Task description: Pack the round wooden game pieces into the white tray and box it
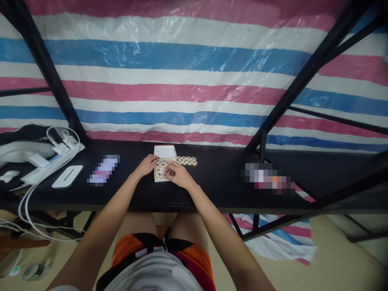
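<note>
A small white box (156, 180) lies open on the black table, its lid (165, 151) folded back toward the wall. Round cream Chinese chess pieces (159, 170) with dark characters fill it. My left hand (148, 165) grips the box's left rim near the hinge, fingertips over the edge. Over the right half of the box, my right hand (178, 174) has its fingers bent and closed on a chess piece, mostly hidden by the fingers. Just right of the lid, several more pieces (189, 161) sit in two short rows on the table.
The black table (218, 182) runs along a striped plastic sheet (169, 93), between slanted black metal posts (280, 97). At left are a white power strip (39, 165) with cables, a white card-like object (68, 176) and a blurred-out item (104, 169). Another blurred-out item (268, 176) lies right.
</note>
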{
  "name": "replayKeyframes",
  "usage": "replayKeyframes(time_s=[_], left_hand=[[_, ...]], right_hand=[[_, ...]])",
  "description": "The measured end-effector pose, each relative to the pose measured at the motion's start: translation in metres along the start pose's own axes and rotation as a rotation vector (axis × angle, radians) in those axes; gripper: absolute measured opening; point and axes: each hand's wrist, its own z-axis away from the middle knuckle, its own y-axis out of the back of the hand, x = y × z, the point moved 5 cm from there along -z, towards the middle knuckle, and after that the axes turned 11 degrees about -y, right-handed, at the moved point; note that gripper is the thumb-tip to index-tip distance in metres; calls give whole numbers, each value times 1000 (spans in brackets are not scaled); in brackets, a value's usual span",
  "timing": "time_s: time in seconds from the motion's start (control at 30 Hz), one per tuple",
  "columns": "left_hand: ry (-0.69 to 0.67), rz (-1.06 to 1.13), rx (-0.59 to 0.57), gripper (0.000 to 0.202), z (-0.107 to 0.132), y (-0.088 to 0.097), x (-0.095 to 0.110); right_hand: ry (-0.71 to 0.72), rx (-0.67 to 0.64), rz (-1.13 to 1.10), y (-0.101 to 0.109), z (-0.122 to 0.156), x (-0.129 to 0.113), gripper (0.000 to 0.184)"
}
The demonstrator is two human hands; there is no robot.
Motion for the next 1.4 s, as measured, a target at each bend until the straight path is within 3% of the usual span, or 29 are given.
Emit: replayKeyframes(time_s=[0.17,0.3,0.4,0.5,0.8,1.07,1.23,1.4], left_hand=[[-2,-2,-10,37,-1,0,0],[2,1,-18,37,-1,0,-1],[0,2,-23,37,0,-1,-2],[2,6,-23,38,0,-1,-1],[0,9,-17,37,0,-1,-3],[-13,-7,-20,38,0,-3,-5],[-18,-7,-11,36,-1,-2,-4],[-24,-5,-2,36,-1,-1,-2]], right_hand=[[-49,191,-46,19,-3,12,7],[-391,398,24,42,0,48,9],[-621,389,85,46,5,72,7],[-713,298,126,39,6,82,6],[-468,184,53,20,-3,80,12],[-447,196,25,21,-3,76,14],[-280,240,36,23,-5,50,11],[-7,99,84,7,-5,19,17]])
